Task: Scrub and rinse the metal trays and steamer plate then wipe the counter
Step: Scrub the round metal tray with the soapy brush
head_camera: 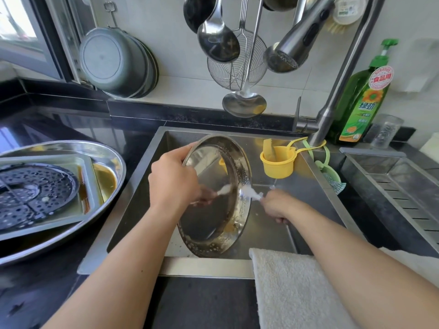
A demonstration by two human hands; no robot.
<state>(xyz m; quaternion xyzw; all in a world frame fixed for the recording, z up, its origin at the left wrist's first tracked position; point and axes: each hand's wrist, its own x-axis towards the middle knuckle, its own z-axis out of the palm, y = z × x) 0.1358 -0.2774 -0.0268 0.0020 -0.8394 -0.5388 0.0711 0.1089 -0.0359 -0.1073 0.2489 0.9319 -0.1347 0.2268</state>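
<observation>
Black counter (59,124), steel sink (297,210) set into it, tiled wall behind hung with ladles (218,41), a skimmer (237,65) and basins (116,62). We list what we find.

Item: round tray (213,198), steel, held on edge over the sink, its lower rim down near the front wall. Wet, with yellowish residue near the lower rim and drops along the edge. We judge it mid-scrub, not yet rinsed; we see no water falling from the faucet (299,36) above.

Item: left hand (171,179), fingers curled over the tray's upper left rim, holding it tilted.

Item: right hand (278,205), closed round the handle of a brush (249,193), its whitish blurred head touching the tray's right rim. The tray stands between our two hands.

Item: large oval tray (107,157) on the counter to the left, well apart from both hands. In it lies a rectangular tray (88,176), and on that a perforated steamer plate (35,186). Brown liquid pools around them. We judge all three unwashed.

Item: soap bottle (365,96), green, right of the faucet; yellow cup (278,165) hung at the sink's back edge; white towel (292,286) draped over the front rim under our right forearm.

Remaining, by our estimate: finish this tray, wash three more pieces, wipe the counter.
</observation>
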